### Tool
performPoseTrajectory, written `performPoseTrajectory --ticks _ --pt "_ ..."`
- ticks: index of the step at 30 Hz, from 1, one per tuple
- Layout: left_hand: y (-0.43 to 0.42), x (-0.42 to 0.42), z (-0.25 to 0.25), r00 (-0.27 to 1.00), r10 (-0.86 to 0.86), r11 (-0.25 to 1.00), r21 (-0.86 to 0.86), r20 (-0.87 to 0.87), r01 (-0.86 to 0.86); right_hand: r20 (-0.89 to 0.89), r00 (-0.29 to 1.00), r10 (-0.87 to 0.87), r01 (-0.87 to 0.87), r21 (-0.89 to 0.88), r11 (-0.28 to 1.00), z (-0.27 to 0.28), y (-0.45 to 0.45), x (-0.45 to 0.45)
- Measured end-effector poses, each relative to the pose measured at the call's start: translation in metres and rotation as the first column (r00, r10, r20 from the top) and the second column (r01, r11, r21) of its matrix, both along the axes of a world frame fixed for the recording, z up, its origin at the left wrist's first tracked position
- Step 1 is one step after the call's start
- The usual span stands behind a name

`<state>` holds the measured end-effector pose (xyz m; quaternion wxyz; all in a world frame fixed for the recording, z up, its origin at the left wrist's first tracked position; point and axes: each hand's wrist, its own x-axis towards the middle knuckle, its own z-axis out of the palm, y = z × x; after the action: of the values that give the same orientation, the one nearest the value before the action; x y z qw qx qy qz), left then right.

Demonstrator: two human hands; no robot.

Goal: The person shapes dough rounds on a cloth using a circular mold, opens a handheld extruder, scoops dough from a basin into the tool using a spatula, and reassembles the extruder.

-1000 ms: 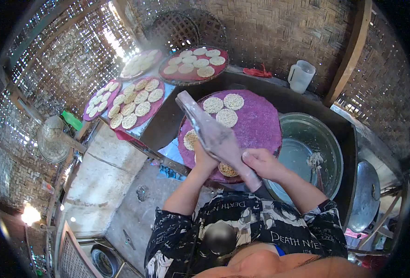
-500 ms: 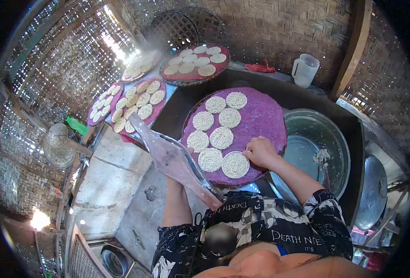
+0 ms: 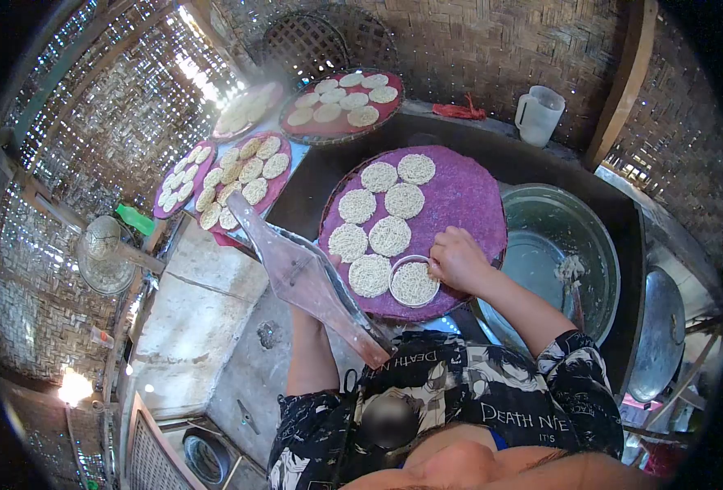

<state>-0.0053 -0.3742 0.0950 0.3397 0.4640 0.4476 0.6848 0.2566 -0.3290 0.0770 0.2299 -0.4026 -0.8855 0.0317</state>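
At frame centre, the right hand (image 3: 459, 260) pinches the ring (image 3: 391, 282) around pale disc (image 3: 415, 284); left hand (image 3: 334, 260), mostly hidden, grasps wooden press (image 3: 300, 278).

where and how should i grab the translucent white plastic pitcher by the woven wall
Probably best by its curved handle, coming from the left and front. The pitcher stands upright, and that loop juts out to the left, while the brown woven wall rises behind the body.
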Motion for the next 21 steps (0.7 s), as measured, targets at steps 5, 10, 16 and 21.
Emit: performPoseTrajectory --ticks 5,10,16,21 --pt "-0.003 0.001 0.015 0.994 0.074 0.997 0.000 0.083 -0.074 -0.091 0.982 -0.163 0.156 -0.086 0.984 0.008 0.013 0.015" --pt "0.011 -0.058 -0.023 0.803 -0.316 0.947 0.122 0.505 0.296 0.038 0.906 -0.421 0.423 -0.052 0.905 0.001 0.035 0.031" --pt "0.011 -0.061 -0.008 0.953 -0.027 1.000 -0.004 0.303 0.029 0.091 0.904 -0.418 0.426 -0.098 0.899 -0.021 0.037 0.030" --pt "0.001 -0.059 0.008 0.975 0.197 0.979 -0.024 -0.102 -0.200 0.025 0.861 -0.508 0.505 -0.160 0.848 0.005 0.021 0.038"
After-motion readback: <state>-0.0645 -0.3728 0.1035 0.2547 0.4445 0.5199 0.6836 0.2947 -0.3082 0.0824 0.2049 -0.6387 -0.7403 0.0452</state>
